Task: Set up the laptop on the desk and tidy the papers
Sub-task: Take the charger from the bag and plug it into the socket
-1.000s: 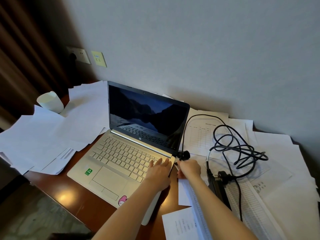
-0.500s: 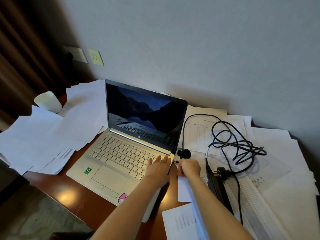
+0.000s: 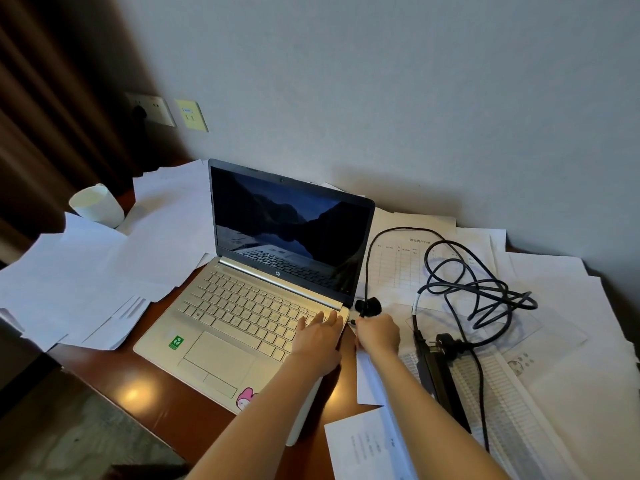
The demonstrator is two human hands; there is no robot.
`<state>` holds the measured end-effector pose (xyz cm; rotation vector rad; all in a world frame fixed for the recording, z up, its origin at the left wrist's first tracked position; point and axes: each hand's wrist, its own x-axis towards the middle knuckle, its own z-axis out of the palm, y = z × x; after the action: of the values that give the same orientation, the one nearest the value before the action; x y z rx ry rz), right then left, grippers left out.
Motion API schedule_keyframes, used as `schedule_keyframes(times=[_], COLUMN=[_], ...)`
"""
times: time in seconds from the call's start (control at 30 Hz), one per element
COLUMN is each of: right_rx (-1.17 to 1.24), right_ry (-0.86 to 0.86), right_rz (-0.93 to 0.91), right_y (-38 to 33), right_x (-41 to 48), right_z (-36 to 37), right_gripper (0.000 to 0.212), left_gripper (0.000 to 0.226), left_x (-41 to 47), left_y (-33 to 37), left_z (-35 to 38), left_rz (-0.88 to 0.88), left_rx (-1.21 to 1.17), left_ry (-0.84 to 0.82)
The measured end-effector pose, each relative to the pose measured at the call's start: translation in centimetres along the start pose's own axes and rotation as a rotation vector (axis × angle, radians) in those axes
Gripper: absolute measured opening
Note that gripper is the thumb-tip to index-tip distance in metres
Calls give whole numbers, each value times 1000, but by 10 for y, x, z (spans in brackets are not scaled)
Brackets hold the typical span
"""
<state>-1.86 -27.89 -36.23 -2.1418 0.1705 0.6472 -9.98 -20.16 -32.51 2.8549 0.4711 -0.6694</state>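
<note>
Two bare hands work at the right edge of an open laptop (image 3: 249, 306), which sits at an angle on a dark wooden desk (image 3: 166, 400), its screen showing a mountain scene. The left hand (image 3: 318, 337) lies on the rear right corner of the laptop's keyboard, fingers straight and slightly spread, holding nothing. The right hand (image 3: 379, 332), just beside the laptop's right edge, has its fingers curled down on the small charger plug (image 3: 352, 321), whose dark tip shows between the hand and the laptop's side; whether the tip sits in the port cannot be told. The black cable (image 3: 485, 292) loops up from that hand and lies in a loose tangle to the right of the laptop, with a black power brick (image 3: 440, 372) nearer the front edge, also right of the laptop. Loose white papers (image 3: 86, 271) cover the desk left of the laptop and reach behind it. More printed sheets (image 3: 571, 341) lie under the cable and brick on the laptop's right. A white cup (image 3: 97, 204) stands well to the left of the laptop, at the far side of the papers. Wall sockets (image 3: 152, 109) are set in the wall above and left of the laptop, and a pink sticker (image 3: 246, 398) marks the laptop's front corner beside the left forearm
</note>
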Motion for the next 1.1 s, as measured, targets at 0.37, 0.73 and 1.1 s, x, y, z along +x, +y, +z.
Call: schedule_keyframes(times=[0.37,0.73,1.1], right_rx=[-237,-433,-577], right_ry=[-94,-156,-116], right_rz=[-46,-125,-231], right_y=[-2,-14,-8], right_x=[9,11,-31], right_z=[1,-1,-26], right_gripper=[25,17,27], left_gripper=[68,69,56], left_x=[2,2,-5], left_y=[-2,-1,16], left_z=[1,0,-8], left_rz=[17,22,-59], left_rx=[-4,32,112], left_ry=[-12,-4,57])
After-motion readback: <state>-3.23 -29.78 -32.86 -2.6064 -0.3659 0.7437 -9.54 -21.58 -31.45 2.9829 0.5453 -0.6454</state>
